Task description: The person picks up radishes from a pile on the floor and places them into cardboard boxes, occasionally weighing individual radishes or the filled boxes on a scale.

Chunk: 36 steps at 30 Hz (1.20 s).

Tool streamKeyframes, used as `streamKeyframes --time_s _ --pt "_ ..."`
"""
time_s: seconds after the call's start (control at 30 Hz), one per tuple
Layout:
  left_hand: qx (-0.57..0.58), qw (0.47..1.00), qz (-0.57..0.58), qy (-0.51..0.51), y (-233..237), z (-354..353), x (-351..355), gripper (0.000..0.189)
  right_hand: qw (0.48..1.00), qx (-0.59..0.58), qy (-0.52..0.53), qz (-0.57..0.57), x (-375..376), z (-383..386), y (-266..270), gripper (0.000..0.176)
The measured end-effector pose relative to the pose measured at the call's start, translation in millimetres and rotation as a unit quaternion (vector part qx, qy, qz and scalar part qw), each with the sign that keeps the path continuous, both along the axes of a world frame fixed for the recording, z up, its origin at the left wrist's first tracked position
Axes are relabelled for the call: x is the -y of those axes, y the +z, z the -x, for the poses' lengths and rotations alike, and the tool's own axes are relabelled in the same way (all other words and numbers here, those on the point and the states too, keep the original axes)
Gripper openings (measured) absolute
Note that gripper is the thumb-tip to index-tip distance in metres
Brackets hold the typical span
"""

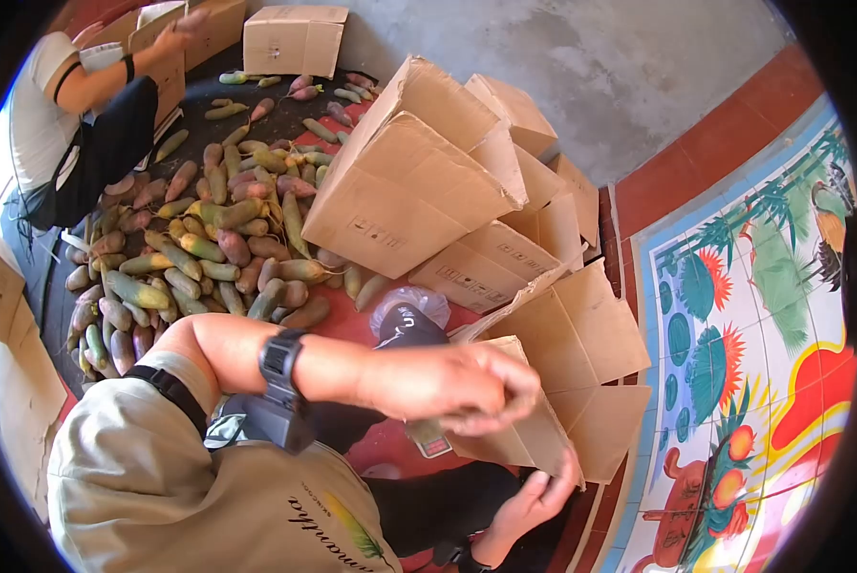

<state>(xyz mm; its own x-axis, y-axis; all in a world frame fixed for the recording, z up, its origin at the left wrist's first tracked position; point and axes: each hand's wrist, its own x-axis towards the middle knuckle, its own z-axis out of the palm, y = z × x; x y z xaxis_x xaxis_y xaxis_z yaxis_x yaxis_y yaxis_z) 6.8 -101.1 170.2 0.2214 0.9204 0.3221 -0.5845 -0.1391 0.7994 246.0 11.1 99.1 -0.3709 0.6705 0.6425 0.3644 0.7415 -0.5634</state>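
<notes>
Cardboard box (581, 339), right hand (534, 501) gripping its lower edge, left hand (457, 382) above

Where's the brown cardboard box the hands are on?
Head view, right of centre: brown cardboard box between the left hand on top and right hand beneath its flap, beside colourful floor tiles.

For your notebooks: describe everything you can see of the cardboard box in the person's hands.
The cardboard box is plain brown card with creased, unprinted faces. Its flaps are spread open and it is tilted. It is held over the red floor, beside the painted tiles. The left hand curls against its near edge, and the right hand grips its lower corner from beneath.
</notes>
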Motion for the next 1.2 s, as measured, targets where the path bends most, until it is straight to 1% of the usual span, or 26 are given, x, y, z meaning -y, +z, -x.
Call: streamKeyframes --time_s 0.07,0.1,0.17,0.2,0.23,0.3,0.33,0.43,0.5,0.53,0.57,0.6,0.63,0.67,0.7,0.73,0.77,0.8,0.83,0.9,0.93,0.97,1.03,1.1,1.17,1.2 --pt "0.002 0.998 -0.005 -0.062 -6.8 -16.0 -7.8 0.010 0.995 0.019 0.086 0.047 11.4 9.7 -2.0 0.039" --pt "0.007 0.997 -0.023 -0.067 -12.8 -27.2 -13.2 0.008 0.988 0.029 0.129 0.075 14.5 12.7 -5.8 0.042" --pt "-0.018 0.997 0.001 -0.080 -27.7 -42.6 -21.5 0.008 0.976 0.108 0.157 0.109 21.8 23.4 -2.1 0.038" --pt "-0.038 0.997 -0.007 -0.072 -31.9 -49.0 -24.0 0.009 0.974 0.093 0.162 0.130 22.4 26.7 -6.6 0.032" --pt "-0.038 0.997 -0.008 -0.072 -36.0 -49.3 -26.0 0.009 0.974 0.093 0.162 0.130 20.5 23.7 -9.3 0.032" --pt "-0.057 0.995 -0.029 -0.077 -41.0 -48.6 -30.0 0.009 0.950 0.113 0.174 0.235 16.3 14.9 -11.4 0.033" --pt "-0.056 0.995 -0.031 -0.078 -41.1 -48.1 -30.7 0.009 0.950 0.114 0.172 0.234 15.4 12.8 -9.7 0.033" --pt "-0.101 0.989 -0.075 -0.072 -40.5 -43.6 -29.6 0.010 0.974 0.113 0.117 0.160 12.2 4.7 -1.5 0.032" --pt "-0.087 0.983 -0.117 0.116 -38.3 -33.6 -29.4 0.014 0.974 -0.013 0.130 0.183 -0.6 -1.8 9.5 0.037" --pt "-0.094 0.986 -0.082 0.108 -42.8 -21.4 -28.7 0.021 0.976 -0.034 0.121 0.176 -3.6 -5.4 25.8 0.029" --pt "-0.102 0.971 -0.113 0.185 -53.5 -15.2 -34.0 0.022 0.978 -0.110 0.101 0.147 -1.5 -4.9 40.1 0.030" --pt "-0.134 0.960 -0.090 0.231 -66.4 -9.1 -40.4 0.026 0.984 -0.115 0.034 0.129 1.5 -2.7 61.5 0.028" --pt "-0.163 0.944 -0.065 0.278 -79.9 -4.4 -46.7 0.030 0.972 -0.217 0.043 0.084 -9.1 -8.6 64.8 0.022" --pt "-0.161 0.945 -0.064 0.278 -92.9 -2.1 -52.5 0.030 0.950 -0.305 0.016 0.066 -15.2 -13.6 70.9 0.021" --pt "-0.231 0.906 -0.062 0.348 -105.3 -0.4 -58.5 0.038 0.919 -0.391 -0.009 0.048 -22.9 -18.3 77.6 0.021" --pt "-0.299 0.858 -0.059 0.415 -116.2 0.7 -64.7 0.046 0.920 -0.388 -0.008 0.047 -44.1 -39.6 76.0 0.021" --pt "-0.295 0.858 -0.057 0.416 -125.8 1.0 -70.2 0.046 0.916 -0.389 -0.094 0.039 -71.4 -72.2 67.2 0.025" --pt "-0.331 0.834 -0.065 0.436 -134.7 1.0 -75.1 0.054 0.905 -0.385 -0.179 0.029 -75.7 -73.5 71.6 0.028" --pt "-0.366 0.809 -0.072 0.455 -143.4 0.9 -79.6 0.062 0.907 -0.382 -0.177 0.029 -79.7 -69.8 69.0 0.028" --pt "-0.355 0.814 -0.063 0.455 -162.0 -2.9 -89.2 0.067 0.934 -0.312 -0.173 0.005 -57.3 -15.6 85.3 0.031" --pt "-0.347 0.819 -0.059 0.453 -168.1 -5.2 -92.8 0.073 0.951 -0.281 -0.129 -0.006 -63.1 -12.1 79.1 0.033" --pt "-0.344 0.820 -0.054 0.455 -171.4 -7.8 -94.7 0.073 0.953 -0.276 -0.126 -0.004 -74.9 -14.7 67.4 0.033" --pt "-0.376 0.810 -0.038 0.448 -176.9 -11.4 -99.5 0.076 0.985 -0.126 -0.118 0.014 -102.9 -26.9 37.9 0.031" --pt "-0.372 0.811 -0.021 0.451 -182.1 -13.5 -104.6 0.077 0.988 -0.087 -0.122 0.050 -110.1 -20.2 27.3 0.031" --pt "-0.381 0.808 -0.004 0.450 -184.5 -17.9 -109.8 0.077 0.989 -0.005 -0.073 0.127 -113.9 -13.7 20.1 0.033" --pt "-0.373 0.797 -0.016 0.475 -184.7 -20.0 -112.1 0.075 0.989 0.019 -0.061 0.135 -114.8 -10.1 16.3 0.035"
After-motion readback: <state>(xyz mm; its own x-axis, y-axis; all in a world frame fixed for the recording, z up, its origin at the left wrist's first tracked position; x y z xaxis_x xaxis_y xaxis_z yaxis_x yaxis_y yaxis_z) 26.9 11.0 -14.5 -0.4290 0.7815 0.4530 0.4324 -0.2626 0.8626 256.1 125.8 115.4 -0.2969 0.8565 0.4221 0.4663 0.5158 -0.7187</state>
